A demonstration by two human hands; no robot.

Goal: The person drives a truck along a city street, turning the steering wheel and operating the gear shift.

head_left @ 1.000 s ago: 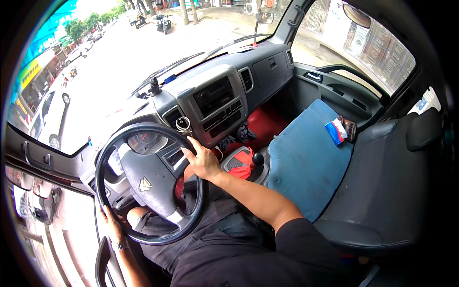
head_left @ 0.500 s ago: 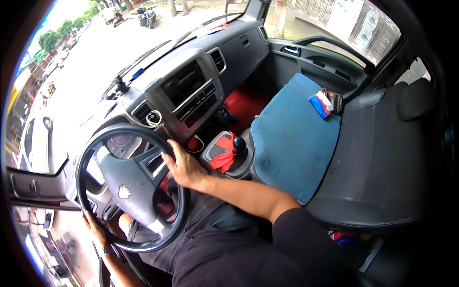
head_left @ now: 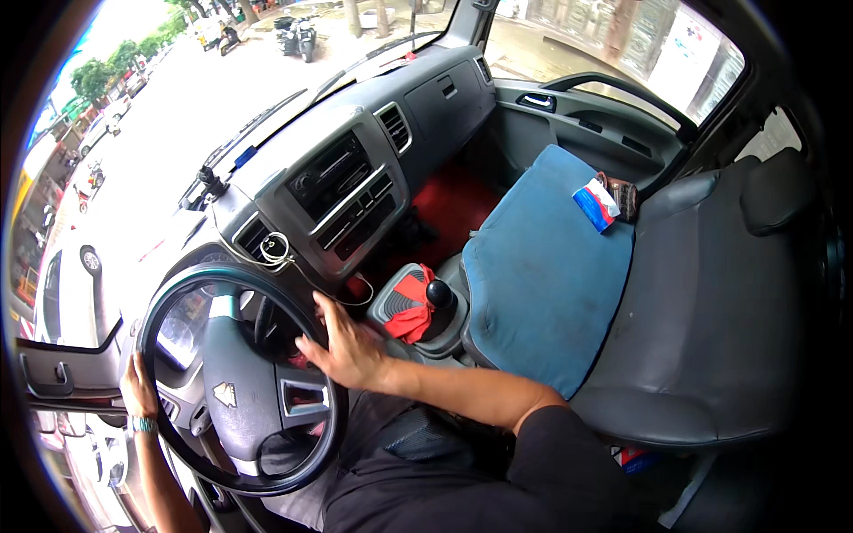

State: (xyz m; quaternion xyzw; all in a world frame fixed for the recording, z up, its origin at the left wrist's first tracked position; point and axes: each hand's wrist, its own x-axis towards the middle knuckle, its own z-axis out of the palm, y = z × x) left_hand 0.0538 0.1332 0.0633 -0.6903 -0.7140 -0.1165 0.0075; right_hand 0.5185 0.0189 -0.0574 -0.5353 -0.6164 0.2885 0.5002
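Observation:
The black steering wheel point(head_left: 242, 382) has a grey hub with a light emblem and stands in front of me. On its left rim my left hand point(head_left: 139, 387) is closed, with a light band round the wrist and most fingers hidden behind the rim. My right hand point(head_left: 351, 351) lies across the right rim in a loose hold. Its thumb reaches inside the wheel, apart from the forefinger, while the other fingers are mostly hidden. To the right of that hand, untouched, stands a gear lever with a black knob point(head_left: 438, 294) and a red cloth point(head_left: 410, 311) tied round it.
A blue cushion point(head_left: 551, 266) covers the middle seat, with a tissue pack point(head_left: 596, 205) and a brown pouch point(head_left: 622, 195) on it. A coiled white cable point(head_left: 276, 250) hangs by the dashboard vent. Beyond the windscreen are parked motorbikes point(head_left: 296, 37) and a white car point(head_left: 75, 284).
The steering wheel has turned clockwise. My left hand has moved up along with its left rim; my right hand sits slightly lower. The scene outside has shifted a little.

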